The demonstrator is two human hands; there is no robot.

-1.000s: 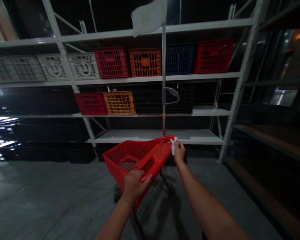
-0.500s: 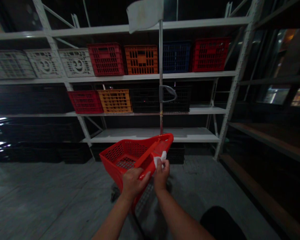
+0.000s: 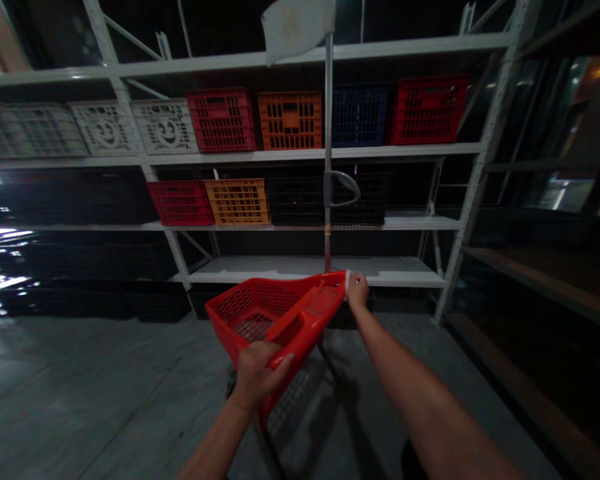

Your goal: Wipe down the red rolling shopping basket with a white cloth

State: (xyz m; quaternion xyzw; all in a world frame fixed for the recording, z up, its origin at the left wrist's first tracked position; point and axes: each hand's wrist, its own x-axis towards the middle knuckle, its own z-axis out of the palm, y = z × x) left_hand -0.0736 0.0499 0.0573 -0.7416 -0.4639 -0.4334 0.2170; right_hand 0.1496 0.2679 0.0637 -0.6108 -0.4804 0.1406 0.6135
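Red plastic cart stands at six o'clock in the view, before pale shelving. On the near end of its handle, the left hand keeps a grasp, thumb on top. Two o'clock from there, the right hand pinches a white cloth at the handle's far end.

The cart stands before the rack, whose shelves hold crates.

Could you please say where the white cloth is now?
In the head view, the white cloth is right of centre, in the right hand, at the right end of the red cart.
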